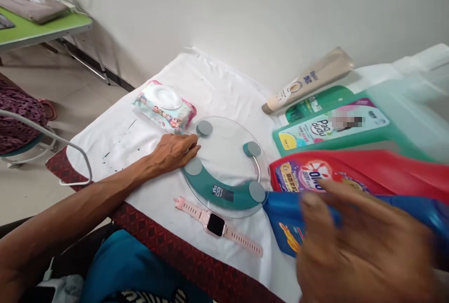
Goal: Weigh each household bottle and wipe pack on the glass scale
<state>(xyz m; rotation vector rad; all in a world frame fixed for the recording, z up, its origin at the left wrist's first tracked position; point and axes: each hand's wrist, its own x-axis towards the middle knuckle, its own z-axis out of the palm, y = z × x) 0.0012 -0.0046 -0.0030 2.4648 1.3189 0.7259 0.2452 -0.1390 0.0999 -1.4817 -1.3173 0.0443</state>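
Note:
A round glass bathroom scale (224,158) with a teal band, grey round pads and a small display lies on the white cloth. At its left edge, my left hand (177,151) rests with fingers curled against the rim. My right hand (365,242) is blurred by motion in the right foreground, thumb and fingers apart, in front of a blue bottle (286,205); I see nothing held in it. A pink smartwatch (215,225) lies stretched out just in front of the scale. Behind my left hand sits a pack of wet wipes (164,104).
Along the right lie a red OMO detergent bottle (329,165), a green Pao dudu bottle (336,125) and a beige tube (308,81). A white cable (75,146) loops at the left. Another person's patterned clothing (21,111) shows by a green table (66,23).

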